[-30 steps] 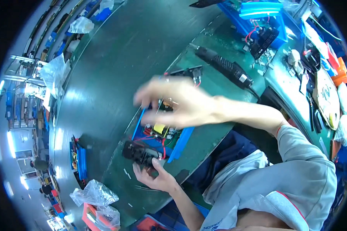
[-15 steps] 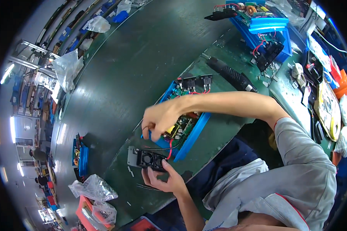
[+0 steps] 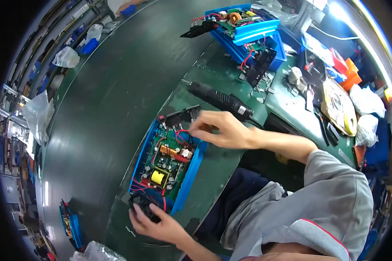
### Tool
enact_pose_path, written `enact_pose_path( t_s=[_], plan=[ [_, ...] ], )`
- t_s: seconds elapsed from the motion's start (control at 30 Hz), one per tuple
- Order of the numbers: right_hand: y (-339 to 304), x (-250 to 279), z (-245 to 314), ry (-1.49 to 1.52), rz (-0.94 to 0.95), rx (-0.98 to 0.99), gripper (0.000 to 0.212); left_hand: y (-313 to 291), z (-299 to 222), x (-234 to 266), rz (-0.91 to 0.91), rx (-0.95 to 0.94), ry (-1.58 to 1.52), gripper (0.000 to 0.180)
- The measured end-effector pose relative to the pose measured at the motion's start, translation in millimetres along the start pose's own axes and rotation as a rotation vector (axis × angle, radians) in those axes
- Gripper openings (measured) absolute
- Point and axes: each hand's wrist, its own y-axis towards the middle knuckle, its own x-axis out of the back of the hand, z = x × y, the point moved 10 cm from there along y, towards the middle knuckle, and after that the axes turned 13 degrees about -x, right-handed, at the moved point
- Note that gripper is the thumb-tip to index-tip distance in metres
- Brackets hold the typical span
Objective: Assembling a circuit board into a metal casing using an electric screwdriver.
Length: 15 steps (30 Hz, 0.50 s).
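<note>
A blue-sided case with a green circuit board (image 3: 175, 164) lies at an angle on the bench, with a yellow transformer (image 3: 158, 176) and red wires on the board. At its near end, my left hand (image 3: 157, 225) grips a black fan panel (image 3: 140, 202), thumb and fingers closed about its edge. My right hand (image 3: 222, 129) is over the far right corner of the case, next to red and black wires and a black end panel (image 3: 180, 116). Its fingertips are pinched together; what they hold, if anything, is too small to make out.
A black power screwdriver (image 3: 222, 101) lies beyond the case. Farther back, opened blue cases (image 3: 256, 32) sit on a blue bin (image 3: 276, 56). Pliers (image 3: 322, 126), bags and small metal bits cover the right side. Another blue unit (image 3: 72, 226) stands at the left.
My right hand has moved from the case's near end to its far right corner. My left hand keeps the fan panel, now tilted up against the near end. The whole view has shifted.
</note>
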Motion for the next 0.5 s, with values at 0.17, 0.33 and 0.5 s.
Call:
enact_pose_path(
  t_s=[0.17, 0.33, 0.5],
  plan=[
    [-38.8, 3.5, -31.4, -0.073, -0.051, -0.150, 0.025, -5.7, -37.6, 8.8, 0.103, -0.119, -0.284, 0.022],
    [-43.2, -7.7, -40.6, -0.063, -0.005, -0.221, 0.030, -9.7, -46.7, -20.5, 0.351, -0.288, -0.268, 0.025],
    [-45.4, -12.2, -45.6, -0.044, 0.013, -0.175, 0.029, -21.6, -35.9, -26.7, 0.442, -0.174, -0.306, 0.023]
  ],
)
